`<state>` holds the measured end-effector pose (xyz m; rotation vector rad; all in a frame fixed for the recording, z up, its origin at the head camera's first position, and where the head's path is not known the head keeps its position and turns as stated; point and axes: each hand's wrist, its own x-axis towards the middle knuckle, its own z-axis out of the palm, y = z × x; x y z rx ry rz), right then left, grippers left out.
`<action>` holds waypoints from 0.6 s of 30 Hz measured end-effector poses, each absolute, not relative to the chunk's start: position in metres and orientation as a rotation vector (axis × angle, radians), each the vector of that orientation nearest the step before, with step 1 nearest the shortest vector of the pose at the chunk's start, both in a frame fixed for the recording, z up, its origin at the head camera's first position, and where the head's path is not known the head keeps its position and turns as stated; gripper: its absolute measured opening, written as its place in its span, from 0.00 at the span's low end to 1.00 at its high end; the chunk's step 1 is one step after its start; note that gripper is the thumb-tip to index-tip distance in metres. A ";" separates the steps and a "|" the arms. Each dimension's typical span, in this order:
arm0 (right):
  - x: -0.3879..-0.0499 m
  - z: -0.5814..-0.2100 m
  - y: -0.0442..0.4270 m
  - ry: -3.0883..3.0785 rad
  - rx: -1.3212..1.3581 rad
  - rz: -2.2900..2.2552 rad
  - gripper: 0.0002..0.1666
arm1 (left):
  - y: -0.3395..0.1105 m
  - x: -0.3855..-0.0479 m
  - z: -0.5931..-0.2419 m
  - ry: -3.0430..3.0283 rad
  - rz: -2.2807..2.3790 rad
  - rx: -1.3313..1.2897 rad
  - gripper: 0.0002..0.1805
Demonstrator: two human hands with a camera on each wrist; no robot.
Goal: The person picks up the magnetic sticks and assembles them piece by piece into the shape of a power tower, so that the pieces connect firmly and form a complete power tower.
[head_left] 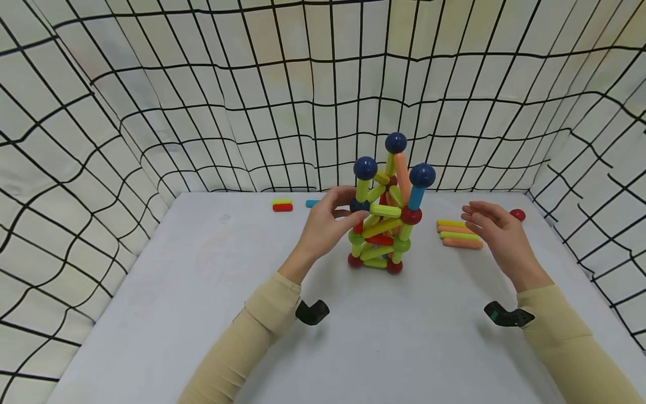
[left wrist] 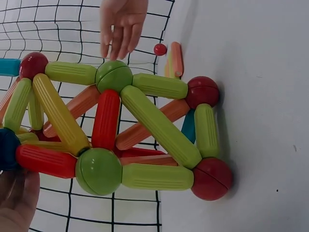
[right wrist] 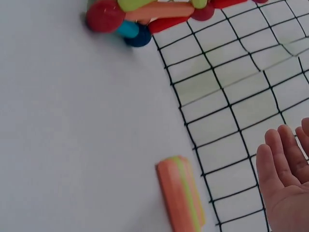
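Observation:
A tower of magnetic rods and balls (head_left: 386,211) stands upright on the white table, with dark blue balls on its three top ends. My left hand (head_left: 328,221) pinches the dark blue ball (head_left: 360,206) at the tower's upper left joint between thumb and fingers. In the left wrist view, that hand's fingers (left wrist: 21,200) show at the lower left, against the same ball. To the right of the tower, my right hand (head_left: 499,235) hovers with relaxed fingers and holds nothing. Beneath and beside it lie several loose rods (head_left: 460,236) in orange, yellow and lime.
A loose red ball (head_left: 517,214) lies right of the right hand. At the back left are a red rod (head_left: 282,207), a lime rod (head_left: 281,201) and a partly hidden blue rod (head_left: 312,203). Black netting (head_left: 242,105) over white walls encloses the table's back and sides.

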<state>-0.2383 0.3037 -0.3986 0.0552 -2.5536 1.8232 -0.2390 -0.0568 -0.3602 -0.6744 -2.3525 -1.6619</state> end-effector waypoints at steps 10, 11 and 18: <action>-0.239 -0.426 0.326 -2.478 -0.044 1.880 0.33 | -0.049 -0.235 -0.362 -2.248 -1.516 -0.706 0.22; -0.239 -0.428 0.328 -2.483 -0.048 1.879 0.33 | -0.048 -0.235 -0.361 -2.244 -1.500 -0.699 0.22; -0.241 -0.440 0.339 -2.824 -0.063 1.480 0.34 | -0.046 -0.233 -0.358 -2.247 -1.440 -0.577 0.22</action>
